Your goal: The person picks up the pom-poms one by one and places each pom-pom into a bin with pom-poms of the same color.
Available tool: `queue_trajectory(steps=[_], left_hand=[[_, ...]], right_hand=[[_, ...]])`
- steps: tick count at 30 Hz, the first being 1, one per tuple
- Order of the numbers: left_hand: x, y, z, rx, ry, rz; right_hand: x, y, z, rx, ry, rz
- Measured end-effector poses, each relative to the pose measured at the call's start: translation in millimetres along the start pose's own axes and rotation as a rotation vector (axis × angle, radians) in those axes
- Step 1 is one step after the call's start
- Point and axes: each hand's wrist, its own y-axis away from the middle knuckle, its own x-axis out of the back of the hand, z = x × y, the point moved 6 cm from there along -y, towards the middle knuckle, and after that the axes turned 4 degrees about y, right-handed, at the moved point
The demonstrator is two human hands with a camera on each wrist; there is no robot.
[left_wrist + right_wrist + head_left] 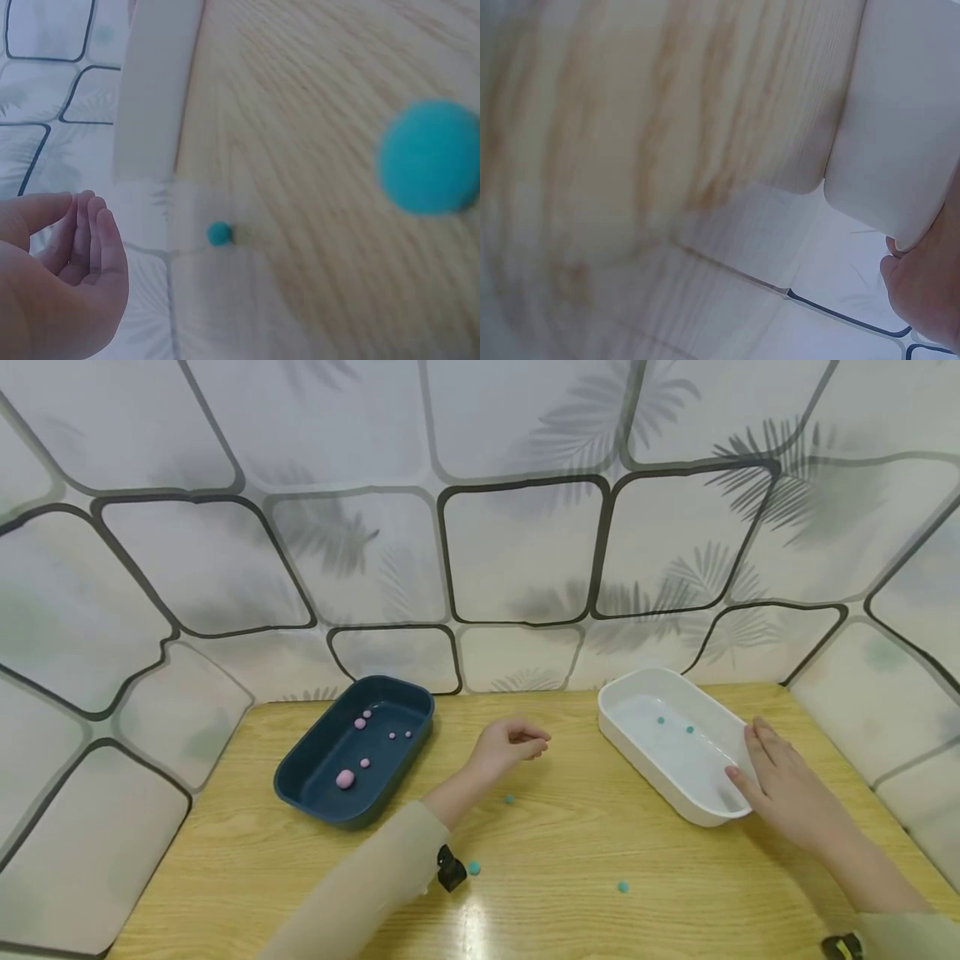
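Observation:
My left hand [510, 750] hovers over the table between two trays, its thumb and fingertips close together. In the left wrist view no object shows in the left hand [75, 270]; the fingertips may hide something small. At the right, my right hand [795, 793] holds the near right rim of a white tray [637, 752], thumb over the inner side and fingers along the outside. Two small teal balls [690, 729] lie in it. A dark blue tray [300, 768] at the left contains several pink balls [345, 779] of different sizes.
On the wooden table [555, 843] lie loose teal balls: one near the left hand [509, 798], one beside the left wrist camera [474, 867], one nearer the front [622, 887]. A patterned cloth [525, 552] stands behind and at both sides.

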Motion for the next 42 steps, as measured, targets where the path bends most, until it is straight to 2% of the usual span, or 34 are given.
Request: queue_trajectory(steps=[7,18,25,32,42], left_hand=[[12.4,10.8,-15.1,0.028,-0.02,0.018],[25.2,20.0,-39.4,0.06,-0.049,0.049],[32.8,25.7,-51.0,0.069,-0.057,0.042],[35.8,28.1,-55.9,0.061,-0.093,0.008],[32.6,30.2,-52.9,0.018,-0.19,-0.097]], right_hand=[[1.7,-0.9,-3.0,-0.001,0.002,-0.012],[1.1,-0.1,-2.2,-0.003,0.008,-0.02],[0.2,0.1,-1.8,-0.007,0.009,-0.026],[1.0,0.0,-2.0,-0.009,0.01,-0.019],[1.4,0.1,-3.1,-0.014,0.005,-0.029]])
